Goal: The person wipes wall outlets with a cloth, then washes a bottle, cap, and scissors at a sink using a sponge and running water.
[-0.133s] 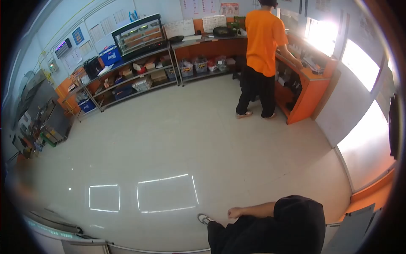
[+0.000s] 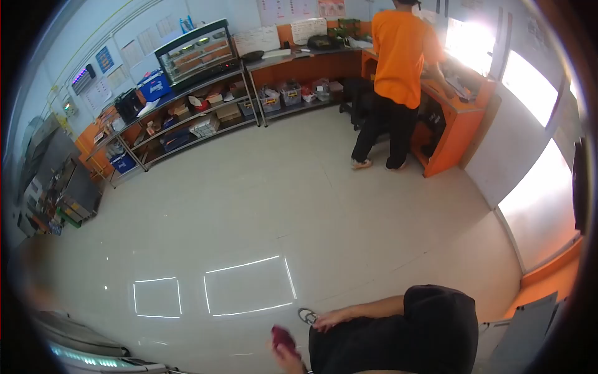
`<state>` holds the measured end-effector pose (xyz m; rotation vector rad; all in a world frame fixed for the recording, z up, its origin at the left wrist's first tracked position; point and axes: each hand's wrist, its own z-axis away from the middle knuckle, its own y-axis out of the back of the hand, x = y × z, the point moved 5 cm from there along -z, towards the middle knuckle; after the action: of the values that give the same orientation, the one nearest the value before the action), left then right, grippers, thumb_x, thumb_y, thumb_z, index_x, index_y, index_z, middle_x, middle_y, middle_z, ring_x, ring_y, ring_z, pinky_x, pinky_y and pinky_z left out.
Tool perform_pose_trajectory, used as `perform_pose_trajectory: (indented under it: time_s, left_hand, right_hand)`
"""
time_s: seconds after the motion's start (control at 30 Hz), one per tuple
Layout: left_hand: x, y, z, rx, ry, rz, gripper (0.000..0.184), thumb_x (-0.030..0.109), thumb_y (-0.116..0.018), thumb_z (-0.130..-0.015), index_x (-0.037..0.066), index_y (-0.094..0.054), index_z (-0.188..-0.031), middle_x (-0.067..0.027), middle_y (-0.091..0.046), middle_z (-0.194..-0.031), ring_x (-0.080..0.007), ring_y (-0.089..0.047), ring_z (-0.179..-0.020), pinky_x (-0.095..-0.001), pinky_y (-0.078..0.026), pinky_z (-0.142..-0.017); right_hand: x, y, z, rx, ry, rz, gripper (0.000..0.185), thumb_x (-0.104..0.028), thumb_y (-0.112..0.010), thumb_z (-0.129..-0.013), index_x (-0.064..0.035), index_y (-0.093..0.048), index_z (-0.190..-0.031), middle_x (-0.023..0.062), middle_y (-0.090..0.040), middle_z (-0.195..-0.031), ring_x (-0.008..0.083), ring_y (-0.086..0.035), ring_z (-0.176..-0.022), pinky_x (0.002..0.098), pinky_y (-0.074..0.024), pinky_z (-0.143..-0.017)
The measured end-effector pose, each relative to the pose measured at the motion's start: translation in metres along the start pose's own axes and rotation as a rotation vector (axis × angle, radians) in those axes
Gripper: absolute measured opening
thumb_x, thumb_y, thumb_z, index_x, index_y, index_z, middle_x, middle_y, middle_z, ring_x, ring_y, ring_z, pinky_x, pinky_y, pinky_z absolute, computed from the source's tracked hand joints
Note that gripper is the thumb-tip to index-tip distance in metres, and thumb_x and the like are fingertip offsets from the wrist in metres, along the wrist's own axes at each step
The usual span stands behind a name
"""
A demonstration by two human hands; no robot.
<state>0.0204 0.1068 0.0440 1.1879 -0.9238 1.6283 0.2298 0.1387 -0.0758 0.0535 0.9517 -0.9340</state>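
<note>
From the bottom of the head view rises my left hand (image 2: 286, 360), its fingers closed round a dark red object (image 2: 284, 340), too blurred to name. My right hand (image 2: 330, 320) lies at the front of my dark trousers (image 2: 361, 343), above a shoe (image 2: 307, 316). Its fingers look loosely extended, with nothing seen in them. A bare forearm joins it to a black sleeve (image 2: 439, 318) at the lower right.
A person in an orange shirt (image 2: 402, 59) stands at an orange counter (image 2: 455, 140) at the upper right. Metal shelves (image 2: 202, 131) with boxes and a glass display case (image 2: 199, 53) line the back wall. Grey equipment (image 2: 78, 190) stands at far left. The pale floor (image 2: 249, 206) reflects lights.
My left hand has come into view with the dark red object. My right hand has moved slightly left and its fingers have loosened. The person in orange has shifted right in view.
</note>
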Motion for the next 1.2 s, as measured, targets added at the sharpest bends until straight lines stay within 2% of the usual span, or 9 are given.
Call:
perform_pose_trajectory:
  time_s: [0.1,0.3,0.37,0.53,0.63,0.67,0.8,0.93,1.2]
  left_hand:
    - [0.028,-0.05,-0.09,-0.303,-0.079,-0.2,0.037,0.028,-0.04,-0.106,-0.001,-0.058,-0.119,-0.0082,-0.064,-0.102,-0.0138,-0.058,-0.087,-0.0272,-0.048,-0.076]
    - [0.07,-0.167,-0.203,-0.827,-0.037,-0.36,0.041,0.028,-0.04,-0.106,-0.001,-0.055,-0.131,-0.0097,-0.063,-0.111,-0.0179,-0.06,-0.102,-0.029,-0.046,-0.091]
    - [0.064,-0.209,-0.254,-0.977,-0.211,-0.424,0.039,0.028,-0.042,-0.105,0.0,-0.06,-0.125,-0.0166,-0.06,-0.123,-0.0298,-0.055,-0.117,-0.0369,-0.04,-0.103]
    - [0.077,-0.317,-0.359,-1.095,-0.562,-0.665,0.036,0.026,-0.047,-0.102,-0.002,-0.067,-0.111,-0.0161,-0.059,-0.115,-0.031,-0.056,-0.106,-0.038,-0.043,-0.096]
    - [0.088,-0.38,-0.419,-1.067,-0.228,-0.448,0.036,0.026,-0.047,-0.102,-0.003,-0.067,-0.111,-0.0177,-0.058,-0.115,-0.0301,-0.056,-0.105,-0.036,-0.044,-0.092]
    - [0.106,-0.403,-0.439,-0.995,-0.378,-0.415,0.037,0.027,-0.046,-0.103,-0.003,-0.068,-0.105,-0.0142,-0.062,-0.103,-0.024,-0.059,-0.093,-0.0339,-0.047,-0.081]
    - [0.146,-0.466,-0.521,-0.732,-0.083,-0.308,0.044,0.035,-0.042,-0.106,0.0,-0.064,-0.092,-0.0029,-0.062,-0.08,-0.0128,-0.053,-0.073,-0.0315,-0.046,-0.067]
    - [0.179,-0.524,-0.611,-0.426,0.024,0.14,0.041,0.034,-0.043,-0.105,-0.002,-0.063,-0.096,-0.0088,-0.066,-0.09,-0.0194,-0.066,-0.08,-0.0337,-0.054,-0.074]
    - [0.212,-0.707,-0.785,-0.744,0.154,-0.328,0.024,0.019,-0.059,-0.096,-0.003,-0.065,-0.101,-0.0078,-0.067,-0.08,-0.0146,-0.062,-0.062,-0.0274,-0.05,-0.053]
  right_hand:
    - [-0.122,-0.005,-0.026,-0.068,0.036,-0.563,0.06,-0.052,-0.056,-0.096,-0.0075,-0.048,-0.136,0.0106,-0.056,-0.125,0.0184,-0.056,-0.113,0.0393,-0.0499,-0.091]
    - [-0.192,0.111,-0.017,0.293,0.356,-0.652,0.049,-0.037,-0.057,-0.099,-0.0108,-0.046,-0.138,0.0067,-0.052,-0.132,0.0212,-0.055,-0.118,0.0427,-0.0462,-0.1]
    - [-0.19,0.154,-0.026,0.393,0.525,-0.806,0.044,-0.033,-0.057,-0.099,-0.0111,-0.047,-0.136,0.0061,-0.054,-0.129,0.0207,-0.055,-0.118,0.0438,-0.046,-0.101]
    - [-0.265,0.258,-0.013,0.454,0.586,-1.254,0.033,-0.021,-0.057,-0.098,-0.0114,-0.053,-0.129,0.004,-0.058,-0.117,0.0176,-0.057,-0.111,0.049,-0.0466,-0.099]
    - [-0.293,0.358,-0.033,0.582,0.47,-1.027,0.041,-0.023,-0.064,-0.094,-0.0104,-0.053,-0.131,0.0055,-0.055,-0.123,0.0202,-0.049,-0.123,0.0511,-0.0465,-0.097]
    - [-0.337,0.377,-0.013,0.634,0.507,-0.989,0.035,-0.024,-0.064,-0.095,-0.0049,-0.058,-0.124,0.0045,-0.061,-0.114,0.016,-0.059,-0.106,0.0353,-0.0485,-0.094]
    - [-0.42,0.489,-0.033,0.46,0.616,-0.674,0.04,-0.029,-0.065,-0.095,-0.0045,-0.059,-0.126,0.0035,-0.065,-0.106,0.0133,-0.062,-0.093,0.0301,-0.0515,-0.084]
    - [-0.492,0.599,-0.046,0.533,0.455,-0.026,0.042,-0.035,-0.066,-0.093,-0.0047,-0.063,-0.121,0.0029,-0.066,-0.095,0.0113,-0.059,-0.081,0.0294,-0.0519,-0.072]
    - [-0.549,0.811,-0.034,0.866,0.437,0.407,0.035,-0.034,-0.056,-0.098,-0.007,-0.065,-0.117,0.0161,-0.068,-0.1,0.0304,-0.064,-0.093,0.0392,-0.0506,-0.084]
